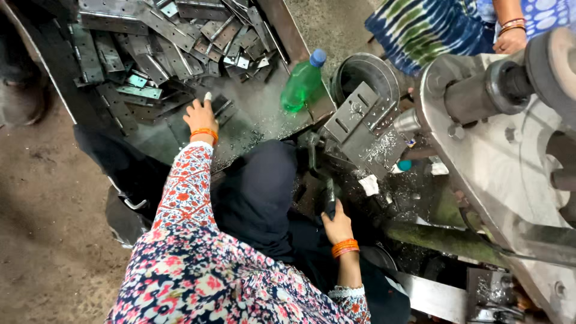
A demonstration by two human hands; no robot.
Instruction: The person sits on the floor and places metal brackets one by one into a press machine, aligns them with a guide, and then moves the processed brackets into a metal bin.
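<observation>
My left hand, with an orange bangle at the wrist, reaches out flat onto a dark tray. Its fingers are spread and touch the near edge of a heap of grey metal brackets, without closing on any of them. My right hand, also wearing orange bangles, is closed around a dark lever handle at the front of a machine. A slotted grey metal plate sits tilted in the machine's fixture, dusted with metal shavings. My floral sleeves and dark scarf fill the lower middle of the view.
A green plastic bottle with a blue cap lies on the tray's right end. Behind the fixture stands a dark round bucket. The big grey machine body fills the right side. Another person's hand and striped clothing show at the top right.
</observation>
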